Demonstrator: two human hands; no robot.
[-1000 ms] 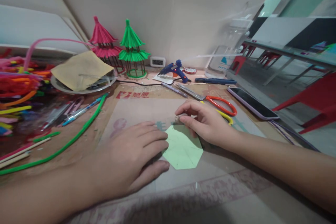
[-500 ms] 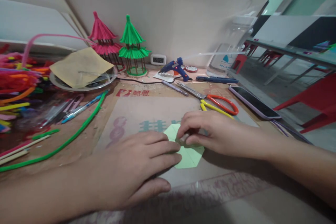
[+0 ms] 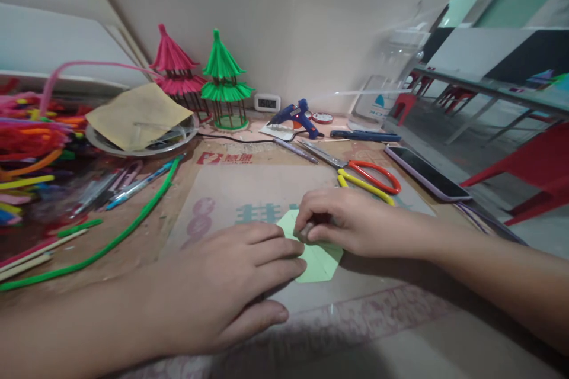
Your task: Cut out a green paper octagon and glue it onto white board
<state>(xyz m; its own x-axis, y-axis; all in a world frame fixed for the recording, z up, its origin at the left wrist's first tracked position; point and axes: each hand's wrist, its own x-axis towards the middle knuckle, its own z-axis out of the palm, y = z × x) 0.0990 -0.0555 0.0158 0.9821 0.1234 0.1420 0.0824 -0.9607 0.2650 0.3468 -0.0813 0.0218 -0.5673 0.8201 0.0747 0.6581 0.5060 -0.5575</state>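
A pale green many-sided piece of paper (image 3: pixel 320 265) lies flat on the covered work surface, with faint lines on it. My left hand (image 3: pixel 240 284) rests flat with fingers stretched out, its fingertips pressing the paper's left side. My right hand (image 3: pixel 342 222) is closed in a pinch above the upper part of the paper. Between its thumb and fingers shows a small greyish piece (image 3: pixel 306 230), mostly hidden, whose kind I cannot make out. Just beyond the right hand lie scissors (image 3: pixel 373 174) with one red and one yellow handle.
Behind stand pink (image 3: pixel 171 59) and green (image 3: pixel 222 65) pipe-cleaner pavilions, a small clock (image 3: pixel 267 102), a blue glue gun (image 3: pixel 296 115) and a large clear bottle (image 3: pixel 377 95). Right lies a phone (image 3: pixel 427 172). Left are a paper-topped plate (image 3: pixel 189 137), pens (image 3: pixel 140 186) and piled pipe cleaners (image 3: pixel 31 142).
My right hand has shifted slightly left over the paper, keeping its pinch. My left hand stays in place. The view has moved a little.
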